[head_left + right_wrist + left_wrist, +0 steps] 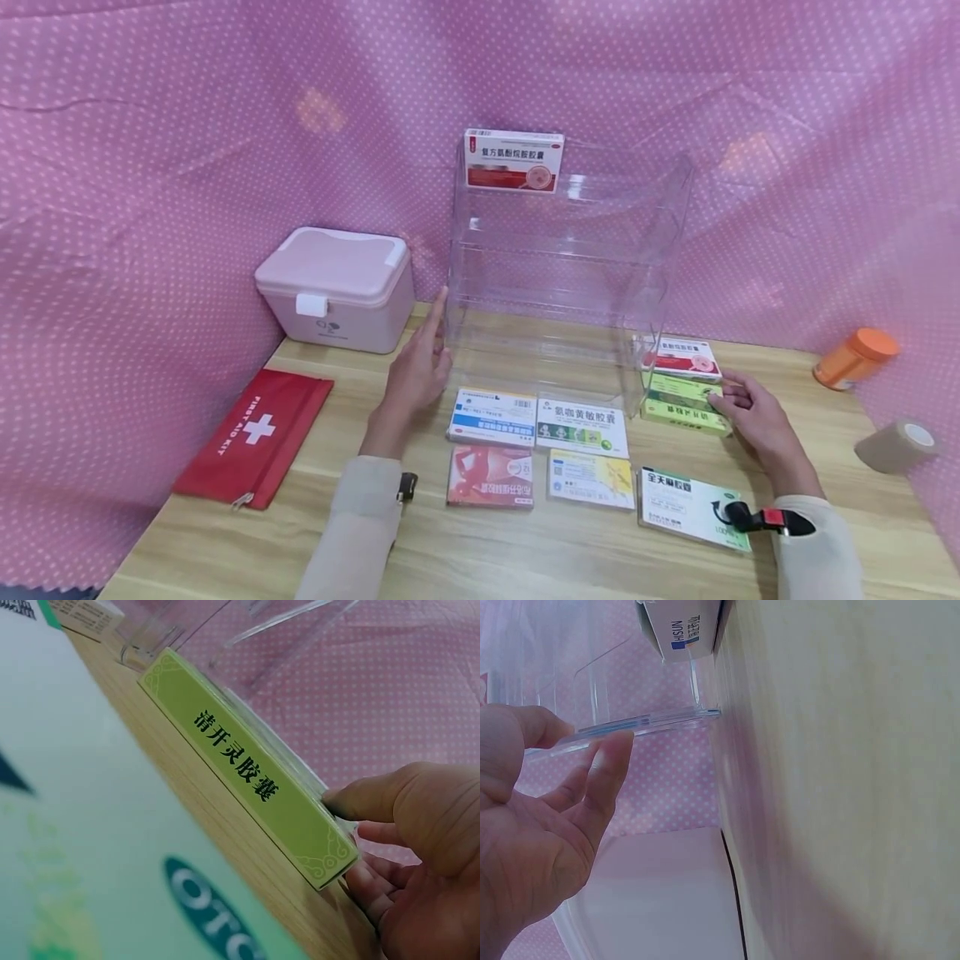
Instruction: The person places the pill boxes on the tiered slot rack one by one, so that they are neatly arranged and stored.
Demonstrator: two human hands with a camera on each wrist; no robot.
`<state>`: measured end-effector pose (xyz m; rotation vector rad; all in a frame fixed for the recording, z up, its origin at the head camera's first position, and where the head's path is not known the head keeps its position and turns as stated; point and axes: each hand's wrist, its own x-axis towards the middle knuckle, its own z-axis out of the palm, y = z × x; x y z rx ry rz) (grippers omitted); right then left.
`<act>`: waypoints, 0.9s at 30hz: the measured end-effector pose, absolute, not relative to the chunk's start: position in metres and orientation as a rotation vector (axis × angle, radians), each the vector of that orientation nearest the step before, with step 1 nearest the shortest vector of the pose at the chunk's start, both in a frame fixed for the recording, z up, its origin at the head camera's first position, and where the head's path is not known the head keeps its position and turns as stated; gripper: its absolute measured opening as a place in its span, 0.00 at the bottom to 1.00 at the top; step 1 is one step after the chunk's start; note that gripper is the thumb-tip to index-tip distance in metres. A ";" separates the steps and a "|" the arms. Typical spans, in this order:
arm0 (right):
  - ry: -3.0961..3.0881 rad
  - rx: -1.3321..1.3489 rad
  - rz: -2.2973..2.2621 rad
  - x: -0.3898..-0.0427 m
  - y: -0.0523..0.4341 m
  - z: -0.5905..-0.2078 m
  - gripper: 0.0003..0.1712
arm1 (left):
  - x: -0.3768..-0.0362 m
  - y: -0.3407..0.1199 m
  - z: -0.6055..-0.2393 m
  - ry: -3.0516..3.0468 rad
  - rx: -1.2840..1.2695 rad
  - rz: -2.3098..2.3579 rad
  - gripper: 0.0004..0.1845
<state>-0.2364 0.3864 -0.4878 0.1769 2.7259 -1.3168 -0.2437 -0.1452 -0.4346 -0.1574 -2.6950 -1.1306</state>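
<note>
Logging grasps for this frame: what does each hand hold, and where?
The right hand pinches the green medicine box at its right end. The left hand holds nothing, touching the clear rack.

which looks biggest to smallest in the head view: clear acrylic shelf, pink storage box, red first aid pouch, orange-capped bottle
1. clear acrylic shelf
2. pink storage box and red first aid pouch: they look alike in size, and the pouch lies nearer the camera, so no ranking
3. orange-capped bottle

Left hand [417, 372] raised, fingers straight; right hand [757, 414] low, fingers curled in grip.
</note>
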 end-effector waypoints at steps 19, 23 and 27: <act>2.753 0.150 -1.327 -0.234 0.381 -0.485 0.40 | -0.243 -0.145 -0.432 -2.707 -0.158 -1.141 0.59; 2.719 0.186 -1.312 -0.232 0.382 -0.484 0.38 | -0.243 -0.145 -0.432 -2.707 -0.159 -1.142 0.59; 2.678 0.168 -1.312 -0.231 0.387 -0.484 0.42 | -0.243 -0.145 -0.434 -2.706 -0.156 -1.143 0.60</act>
